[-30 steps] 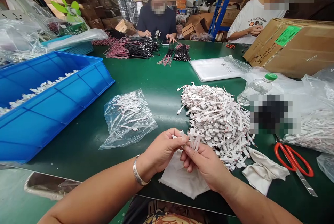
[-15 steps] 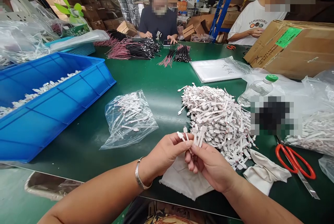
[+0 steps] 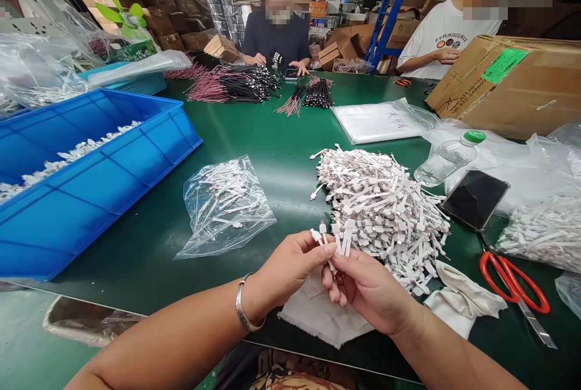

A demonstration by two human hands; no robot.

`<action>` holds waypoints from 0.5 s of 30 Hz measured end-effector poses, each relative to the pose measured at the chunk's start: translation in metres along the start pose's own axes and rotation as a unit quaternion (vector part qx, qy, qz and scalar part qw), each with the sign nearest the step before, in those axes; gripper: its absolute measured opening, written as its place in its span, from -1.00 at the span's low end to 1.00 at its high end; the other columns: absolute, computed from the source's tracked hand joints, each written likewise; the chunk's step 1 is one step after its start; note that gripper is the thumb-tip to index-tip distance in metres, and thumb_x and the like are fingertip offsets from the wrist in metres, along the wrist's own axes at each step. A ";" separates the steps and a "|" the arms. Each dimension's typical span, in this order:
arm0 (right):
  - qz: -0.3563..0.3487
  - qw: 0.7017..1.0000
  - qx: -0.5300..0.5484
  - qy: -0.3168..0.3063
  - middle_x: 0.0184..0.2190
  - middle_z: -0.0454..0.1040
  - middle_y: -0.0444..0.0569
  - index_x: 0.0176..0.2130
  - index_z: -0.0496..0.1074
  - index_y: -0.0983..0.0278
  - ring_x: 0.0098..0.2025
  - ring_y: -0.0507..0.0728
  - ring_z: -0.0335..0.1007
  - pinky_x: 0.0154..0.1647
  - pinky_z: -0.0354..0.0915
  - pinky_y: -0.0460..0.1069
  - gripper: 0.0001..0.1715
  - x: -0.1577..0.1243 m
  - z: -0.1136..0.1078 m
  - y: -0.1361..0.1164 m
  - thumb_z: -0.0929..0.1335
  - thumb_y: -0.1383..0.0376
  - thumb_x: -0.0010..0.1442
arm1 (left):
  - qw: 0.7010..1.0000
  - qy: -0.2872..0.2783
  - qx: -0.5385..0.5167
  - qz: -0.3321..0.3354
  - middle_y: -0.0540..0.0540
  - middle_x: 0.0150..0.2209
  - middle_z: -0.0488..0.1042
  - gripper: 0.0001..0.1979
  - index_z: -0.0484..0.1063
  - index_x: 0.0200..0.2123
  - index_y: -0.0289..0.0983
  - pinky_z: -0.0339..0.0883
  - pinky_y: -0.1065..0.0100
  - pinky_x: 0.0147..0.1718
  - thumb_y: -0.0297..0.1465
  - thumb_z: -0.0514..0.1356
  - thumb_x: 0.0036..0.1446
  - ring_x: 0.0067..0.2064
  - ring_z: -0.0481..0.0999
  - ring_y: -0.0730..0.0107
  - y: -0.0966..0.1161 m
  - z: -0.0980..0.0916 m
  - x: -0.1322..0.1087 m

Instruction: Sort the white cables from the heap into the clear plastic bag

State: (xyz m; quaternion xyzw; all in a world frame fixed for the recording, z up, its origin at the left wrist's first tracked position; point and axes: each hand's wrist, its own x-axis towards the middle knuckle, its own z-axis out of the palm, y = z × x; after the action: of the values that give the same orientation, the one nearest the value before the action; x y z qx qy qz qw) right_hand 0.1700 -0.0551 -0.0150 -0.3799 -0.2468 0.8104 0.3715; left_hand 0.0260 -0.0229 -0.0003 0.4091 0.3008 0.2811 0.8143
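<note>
My left hand [image 3: 284,269] and my right hand [image 3: 370,287] meet just above a white cloth [image 3: 318,314] at the near edge of the green table [image 3: 272,142]. Both pinch a small bunch of white tagged connector pieces [image 3: 338,240] that stick up between the fingertips. A silver bangle [image 3: 242,311] sits on my left wrist. Right behind my hands lies a big heap of the same white pieces [image 3: 381,208]. To the left of the hands lies a clear plastic bag [image 3: 224,205] holding a few of them.
A blue bin [image 3: 100,178] with white pieces stands at the left. Red-handled scissors [image 3: 515,287], a dark phone [image 3: 474,199], a plastic bottle [image 3: 447,157], a crumpled cloth [image 3: 463,302] and a cardboard box [image 3: 512,81] lie at the right. Two people sit across the table near bundled wires [image 3: 236,84].
My hands have lifted the bunch slightly and the pieces now stand more upright between my fingertips. The view has shifted a little.
</note>
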 end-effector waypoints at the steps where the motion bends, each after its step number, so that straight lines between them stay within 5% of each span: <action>1: 0.007 1.000 -0.004 -0.003 -0.54 0.43 -0.08 -0.43 0.39 0.37 -0.62 -0.09 0.28 -0.63 0.15 -0.21 -0.65 0.000 0.001 0.000 0.36 0.10 0.11 | 1.000 0.002 0.003 -0.007 0.03 -0.68 0.34 -0.73 0.35 -0.38 -0.30 0.30 0.34 -0.48 -0.19 0.12 0.12 -0.59 0.44 0.35 -0.001 0.000 0.000; 7: 0.045 0.998 -0.031 -0.031 -0.54 0.45 -0.05 -0.42 0.39 0.39 -0.61 -0.07 0.31 -0.65 0.14 -0.21 -0.61 -0.001 0.004 0.006 0.38 0.07 0.07 | 0.999 -0.001 0.006 -0.048 -0.01 -0.78 0.30 -0.63 0.28 -0.61 -0.31 0.17 0.43 -0.65 -0.18 0.10 0.12 -0.69 0.37 0.40 -0.007 -0.004 0.001; 15: 0.047 0.998 -0.033 -0.040 -0.51 0.44 -0.04 -0.44 0.43 0.42 -0.60 -0.08 0.33 -0.66 0.17 -0.22 -0.60 0.000 0.003 0.007 0.36 0.09 0.11 | 0.999 0.002 0.015 -0.033 0.01 -0.78 0.29 -0.63 0.30 -0.59 -0.32 0.19 0.45 -0.68 -0.17 0.11 0.11 -0.70 0.38 0.41 -0.010 -0.006 0.000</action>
State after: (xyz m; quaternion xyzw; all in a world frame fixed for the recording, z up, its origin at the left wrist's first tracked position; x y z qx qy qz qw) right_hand 0.1647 -0.0598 -0.0186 -0.3700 -0.2702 0.8329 0.3105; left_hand 0.0241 -0.0253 -0.0114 0.4107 0.3195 0.2505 0.8164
